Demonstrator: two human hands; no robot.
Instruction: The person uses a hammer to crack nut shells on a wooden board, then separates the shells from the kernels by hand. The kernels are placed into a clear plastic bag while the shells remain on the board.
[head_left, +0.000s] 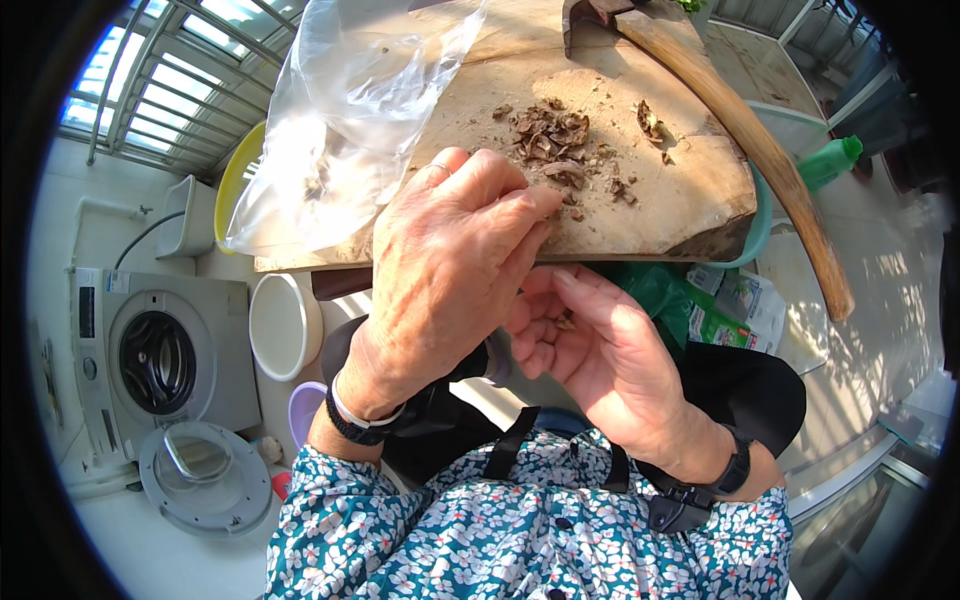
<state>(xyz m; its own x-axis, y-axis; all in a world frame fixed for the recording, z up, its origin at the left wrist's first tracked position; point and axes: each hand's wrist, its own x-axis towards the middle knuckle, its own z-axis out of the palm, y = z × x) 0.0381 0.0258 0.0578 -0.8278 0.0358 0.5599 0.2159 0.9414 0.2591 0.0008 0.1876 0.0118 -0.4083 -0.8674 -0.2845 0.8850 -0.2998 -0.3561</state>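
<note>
My left hand (457, 217) reaches over the near edge of a thick wooden chopping block (675, 217). Its thumb and fingers are drawn together beside a heap of broken walnut shells (551, 135); whether anything is pinched there is hidden. Below the block's edge, my right hand (600, 345) is cupped palm up with a small pale piece of nut kernel (564, 322) in it. One larger shell piece with pale nut inside (651, 122) lies apart from the heap. A clear plastic bag (352, 127) is spread over the block's left side.
A metal-headed tool, apparently an axe, lies across the block; its long wooden handle (750, 135) overhangs the right edge. Below are a white basin (285, 326), a green plastic bag (656, 296) and printed packaging (735, 307). A washing machine (169, 352) stands left, door open.
</note>
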